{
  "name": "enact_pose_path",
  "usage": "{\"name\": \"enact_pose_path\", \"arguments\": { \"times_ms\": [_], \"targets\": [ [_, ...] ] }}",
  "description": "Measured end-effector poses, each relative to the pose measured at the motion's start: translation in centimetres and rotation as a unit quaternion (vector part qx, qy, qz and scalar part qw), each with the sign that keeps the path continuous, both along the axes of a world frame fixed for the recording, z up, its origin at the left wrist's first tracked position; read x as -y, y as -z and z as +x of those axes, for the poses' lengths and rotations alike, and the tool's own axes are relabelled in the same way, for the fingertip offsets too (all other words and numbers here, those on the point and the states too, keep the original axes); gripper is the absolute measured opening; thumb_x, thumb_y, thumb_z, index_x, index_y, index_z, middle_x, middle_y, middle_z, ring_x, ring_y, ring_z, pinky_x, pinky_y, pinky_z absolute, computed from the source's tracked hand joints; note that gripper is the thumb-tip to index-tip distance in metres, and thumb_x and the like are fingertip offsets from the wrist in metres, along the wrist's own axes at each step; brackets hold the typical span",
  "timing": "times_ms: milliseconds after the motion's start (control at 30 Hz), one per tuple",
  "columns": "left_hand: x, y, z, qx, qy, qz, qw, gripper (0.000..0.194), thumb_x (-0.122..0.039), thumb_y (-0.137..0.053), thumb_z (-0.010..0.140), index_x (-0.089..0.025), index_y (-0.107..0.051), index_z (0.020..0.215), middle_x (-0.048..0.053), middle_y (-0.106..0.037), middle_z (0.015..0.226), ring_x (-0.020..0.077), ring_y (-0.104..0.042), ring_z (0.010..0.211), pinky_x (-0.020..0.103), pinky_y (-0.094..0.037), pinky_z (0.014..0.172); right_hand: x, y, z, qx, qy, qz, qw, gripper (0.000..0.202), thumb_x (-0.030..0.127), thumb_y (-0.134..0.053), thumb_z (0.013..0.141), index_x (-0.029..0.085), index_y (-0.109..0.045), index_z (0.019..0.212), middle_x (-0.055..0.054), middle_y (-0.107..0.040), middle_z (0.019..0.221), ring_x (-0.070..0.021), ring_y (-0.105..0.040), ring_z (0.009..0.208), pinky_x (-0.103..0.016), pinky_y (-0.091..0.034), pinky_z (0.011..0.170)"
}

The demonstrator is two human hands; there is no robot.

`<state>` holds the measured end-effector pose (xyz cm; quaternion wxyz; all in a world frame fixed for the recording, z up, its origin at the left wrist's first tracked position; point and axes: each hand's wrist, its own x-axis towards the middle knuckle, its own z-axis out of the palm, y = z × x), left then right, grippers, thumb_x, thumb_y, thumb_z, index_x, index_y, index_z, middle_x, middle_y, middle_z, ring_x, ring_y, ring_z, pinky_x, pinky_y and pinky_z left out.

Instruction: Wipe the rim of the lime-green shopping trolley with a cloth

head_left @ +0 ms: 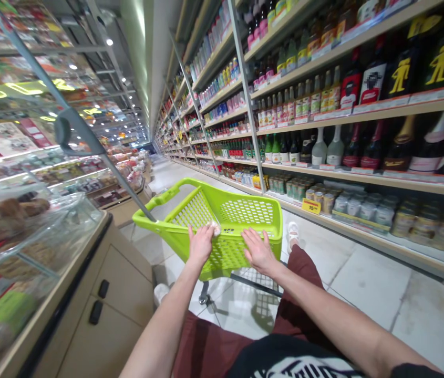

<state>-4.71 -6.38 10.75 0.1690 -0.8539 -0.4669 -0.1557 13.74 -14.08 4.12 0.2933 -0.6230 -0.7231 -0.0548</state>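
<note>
**Both our hands at the cart's near rim, its long axis running 9 to 3**

We sit or crouch with the green cart [227,257] at 12 o'clock, side-on to us: its long axis runs from the handle [162,199] at about 10 o'clock to its far end at about 3. The near rim crosses directly under our fingers.

Our left hand [201,242] is the nearer to the handle, which lies from it towards 10 o'clock. Its fingers bend over the rim, and a white wad [216,229] shows at the fingertips, towards 2 o'clock from the palm; we cannot tell whether they pinch it or only press it against the edge. Our right hand [260,251] is nearer the far end. Its fingers are spread and loose over the same rim, pointing to about 11 o'clock, and we see nothing grasped in them. A stretch of rim lies between the two hands.

As for edges, a grey pole [123,179] rises from the handle end towards 10 o'clock, and the counter [119,278] stands near us at 8 to 9. The shelves [363,111] run from 12 round to 3, with a yellow price card [311,206] jutting out at 2 o'clock from our right hand. Our right shoe [293,236] stands just beyond the cart's far end. We judge the widest room to be over the tiled floor [383,283] towards 4 o'clock.
</note>
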Motion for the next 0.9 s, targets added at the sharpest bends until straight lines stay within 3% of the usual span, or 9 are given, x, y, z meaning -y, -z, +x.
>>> {"name": "enact_pose_path", "arguments": {
  "times_ms": [167, 300, 433, 567, 733, 900],
  "targets": [
    [-0.5, -0.5, -1.4, 0.005, -0.008, 0.007, 1.000, 0.034, -0.016, -0.033, 0.083, -0.027, -0.054, 0.107, 0.005, -0.056, 0.116, 0.0206, -0.052, 0.101, 0.058, -0.005, 0.102, -0.1, 0.4, 1.5, 0.028, -0.009, 0.014, 0.999, 0.047, 0.026, -0.038, 0.083, 0.020, -0.037, 0.130, -0.008, -0.038, 0.134, -0.0218, -0.029, 0.126, -0.048, -0.011, 0.103],
    [-1.8, -1.4, -5.4, 0.032, -0.056, 0.037, 0.997, 0.037, -0.013, -0.032, 0.082, -0.025, -0.053, 0.110, 0.009, -0.053, 0.121, 0.0237, -0.049, 0.105, 0.061, -0.004, 0.100, -0.5, 0.4, 2.3, 0.019, -0.003, 0.016, 1.000, 0.044, 0.024, -0.037, 0.084, 0.020, -0.041, 0.127, -0.007, -0.041, 0.132, -0.0212, -0.032, 0.124, -0.048, -0.009, 0.103],
    [-2.7, -2.5, -8.7, 0.056, -0.109, 0.080, 0.989, 0.038, -0.011, -0.034, 0.080, -0.019, -0.051, 0.113, 0.011, -0.051, 0.123, 0.0265, -0.044, 0.111, 0.057, -0.014, 0.100, -0.7, 0.0, 2.1, -0.005, 0.031, 0.015, 0.999, 0.043, 0.023, -0.036, 0.083, 0.018, -0.043, 0.125, -0.009, -0.042, 0.130, -0.0231, -0.031, 0.124, -0.053, -0.008, 0.102],
    [-2.0, -2.0, -7.3, 0.071, -0.125, 0.074, 0.987, 0.040, -0.009, -0.033, 0.078, -0.018, -0.050, 0.113, 0.012, -0.051, 0.122, 0.0271, -0.047, 0.109, 0.059, -0.013, 0.100, -0.9, -0.5, 0.2, -0.011, 0.026, 0.018, 0.999, 0.045, 0.025, -0.038, 0.082, 0.017, -0.041, 0.126, -0.011, -0.040, 0.132, -0.0239, -0.028, 0.126, -0.053, -0.010, 0.102],
    [-0.6, -1.0, -4.6, 0.027, -0.040, 0.052, 0.998, 0.041, -0.010, -0.031, 0.080, -0.023, -0.050, 0.114, 0.010, -0.052, 0.122, 0.0241, -0.048, 0.109, 0.061, -0.004, 0.100, -1.4, -1.3, -1.9, -0.019, -0.007, 0.010, 1.000, 0.046, 0.024, -0.040, 0.081, 0.016, -0.040, 0.127, -0.011, -0.039, 0.133, -0.0234, -0.027, 0.126, -0.053, -0.009, 0.102],
    [-1.0, -2.9, -8.2, 0.025, -0.095, 0.100, 0.990, 0.038, -0.011, -0.033, 0.081, -0.021, -0.047, 0.115, 0.011, -0.052, 0.121, 0.0240, -0.051, 0.104, 0.061, -0.004, 0.100, -2.0, -1.4, -0.8, -0.038, 0.027, -0.005, 0.999, 0.048, 0.022, -0.041, 0.079, 0.013, -0.040, 0.126, -0.012, -0.038, 0.133, -0.0251, -0.026, 0.127, -0.055, -0.008, 0.101]
  ]
}}
